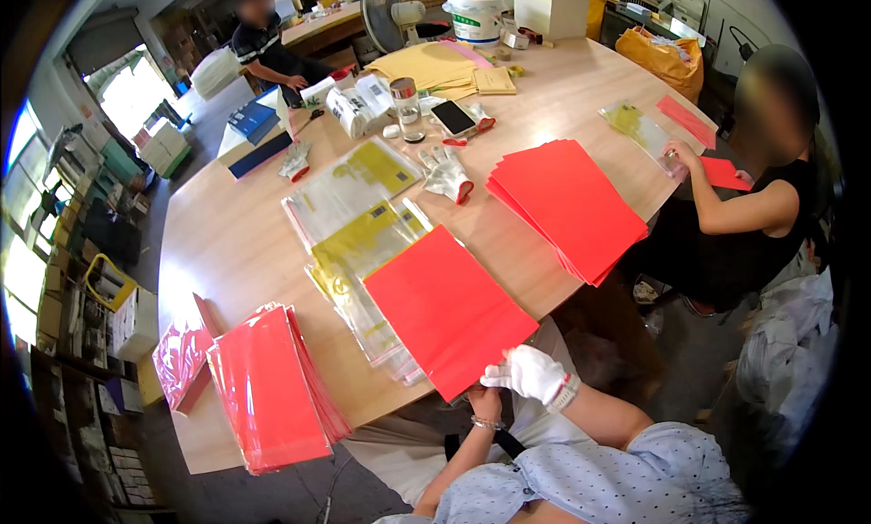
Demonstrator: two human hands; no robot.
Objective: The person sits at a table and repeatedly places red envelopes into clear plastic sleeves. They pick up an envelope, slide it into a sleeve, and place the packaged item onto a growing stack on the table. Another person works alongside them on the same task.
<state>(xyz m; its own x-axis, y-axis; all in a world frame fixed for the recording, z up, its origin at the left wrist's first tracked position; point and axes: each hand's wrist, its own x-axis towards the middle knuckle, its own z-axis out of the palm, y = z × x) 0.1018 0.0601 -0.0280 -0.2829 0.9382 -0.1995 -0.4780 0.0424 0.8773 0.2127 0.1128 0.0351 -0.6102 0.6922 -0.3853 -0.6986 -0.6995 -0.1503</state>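
Note:
A red paper sheet (449, 306) lies at an angle over a pile of clear plastic sleeves (358, 243) with yellow print, its near corner past the table edge. At that corner my bare left hand (485, 402), with a bracelet at the wrist, is closed on the sheet's edge; its fingers are partly hidden. My right hand (535, 376), in a white glove, pinches the same near edge just to the right. Whether the sheet is inside a sleeve I cannot tell. To the right rests a fanned stack of red sheets (572, 206); to the left, a stack of sleeved red sheets (272, 383).
A shiny wrapped red pack (186, 352) stands at the table's left edge. Farther back are work gloves (446, 175), a phone (453, 117), a glass jar (406, 111), blue books (254, 120) and a white bucket (475, 18). A co-worker (771, 188) sits at the right, handling red paper.

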